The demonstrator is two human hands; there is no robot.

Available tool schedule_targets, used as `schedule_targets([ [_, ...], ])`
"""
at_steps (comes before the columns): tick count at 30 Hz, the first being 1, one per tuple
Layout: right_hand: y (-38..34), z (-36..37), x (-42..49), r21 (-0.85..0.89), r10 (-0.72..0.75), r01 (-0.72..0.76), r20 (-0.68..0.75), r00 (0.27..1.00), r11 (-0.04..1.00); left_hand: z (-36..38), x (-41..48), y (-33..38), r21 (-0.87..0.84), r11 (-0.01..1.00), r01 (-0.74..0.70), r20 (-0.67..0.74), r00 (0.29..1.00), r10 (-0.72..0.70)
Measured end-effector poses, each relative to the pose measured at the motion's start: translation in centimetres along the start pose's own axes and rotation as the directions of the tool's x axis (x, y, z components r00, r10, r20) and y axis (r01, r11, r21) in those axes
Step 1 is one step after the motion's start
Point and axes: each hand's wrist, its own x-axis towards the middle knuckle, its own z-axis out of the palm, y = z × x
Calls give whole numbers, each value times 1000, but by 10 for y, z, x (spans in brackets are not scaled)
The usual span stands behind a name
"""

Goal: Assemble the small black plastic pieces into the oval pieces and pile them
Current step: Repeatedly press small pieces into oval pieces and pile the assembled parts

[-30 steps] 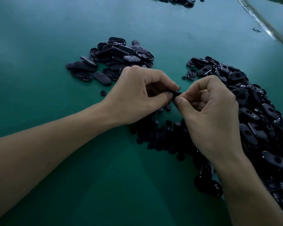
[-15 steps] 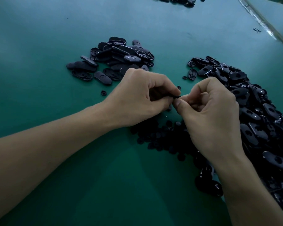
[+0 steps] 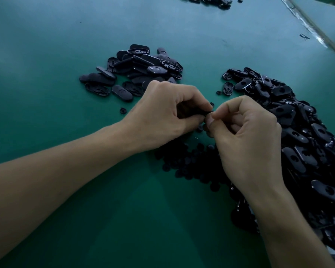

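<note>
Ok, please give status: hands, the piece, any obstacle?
Left hand, right hand both pinching one black piece between them. Piece mostly hidden by fingers. Nothing in the way.

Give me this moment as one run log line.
stage: assembling | left hand: grips black piece | right hand: pinches same piece | oval pile: beyond left hand | small pieces: under hands
</note>
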Motion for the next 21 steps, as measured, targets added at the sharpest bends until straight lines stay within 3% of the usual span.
schedule_targets([
  [11, 2, -3, 4, 77, -32, 31, 15, 999, 997, 0, 1, -2, 30, 1000, -1, -44, 999, 3],
  [15, 4, -3, 6, 30, -38, 37, 26, 999, 999, 0, 1, -3, -54, 998, 17, -29, 999, -18],
  [21, 6, -5, 9, 126, -34, 23, 89, 995, 992, 0, 2, -1, -175, 984, 38, -19, 999, -42],
])
